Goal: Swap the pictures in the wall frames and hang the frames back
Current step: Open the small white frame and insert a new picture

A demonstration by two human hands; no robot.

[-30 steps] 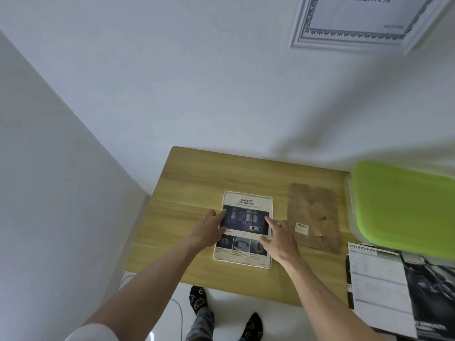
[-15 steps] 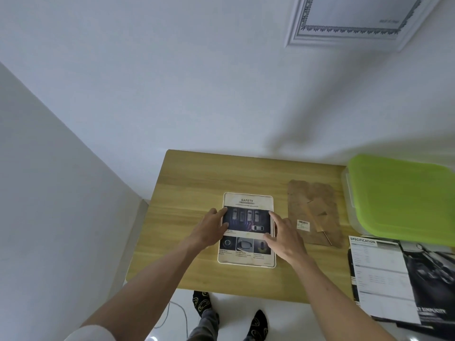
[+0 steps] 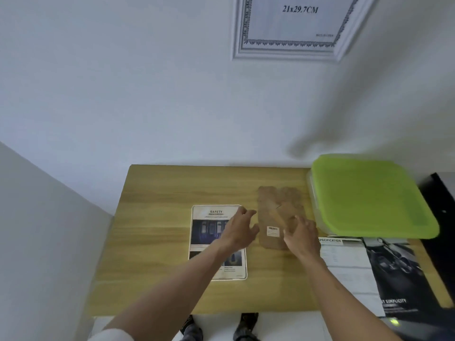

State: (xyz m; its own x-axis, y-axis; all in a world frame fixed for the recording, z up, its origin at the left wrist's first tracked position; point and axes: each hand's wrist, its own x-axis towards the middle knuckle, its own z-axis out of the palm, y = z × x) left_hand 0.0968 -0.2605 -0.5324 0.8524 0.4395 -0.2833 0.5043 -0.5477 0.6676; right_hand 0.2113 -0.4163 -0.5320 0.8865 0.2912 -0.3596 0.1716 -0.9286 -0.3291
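Table against the wall, frame above it

A frame (image 3: 291, 28) is hung on the wall above the table (image 3: 160, 217). On the table, the safety sheet (image 3: 211, 232) is laid left of the backing board (image 3: 278, 203); a lidded box (image 3: 369, 195) is set to the right, with a specification sheet (image 3: 344, 264) in front of it. The left hand (image 3: 240, 230) is held between sheet and board, the right hand (image 3: 301, 236) over the board's near right corner.

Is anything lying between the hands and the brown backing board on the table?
Nothing visible does. The backing board lies flat on the table, nothing on top of it. The right hand already hovers over its near right part; the left hand is just left of it, over the safety sheet's right edge.
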